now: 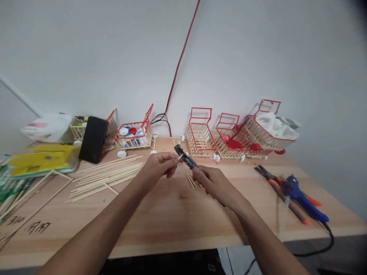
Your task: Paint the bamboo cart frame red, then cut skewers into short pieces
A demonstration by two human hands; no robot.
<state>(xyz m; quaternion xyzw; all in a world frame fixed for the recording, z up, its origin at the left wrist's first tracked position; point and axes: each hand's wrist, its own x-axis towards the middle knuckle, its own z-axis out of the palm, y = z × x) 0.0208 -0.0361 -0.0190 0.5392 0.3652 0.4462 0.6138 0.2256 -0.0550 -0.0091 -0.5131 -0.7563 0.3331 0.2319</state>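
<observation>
Wooden tabletop (172, 214) under a white wall — above it the left hand (158, 165) pinches a short stick (180, 156) between closed fingertips, its end at the cutter (186, 157) — gripped closed-fisted by the right hand (216, 184).

We can read only handwriting in dark marker at the near left corner of the wooden tabletop (172, 214), where "310" (15, 220) stands beside a second scrawl that looks like "47/47" (38, 227), while the print on the yellow package (43, 158) is too small to read.
</observation>
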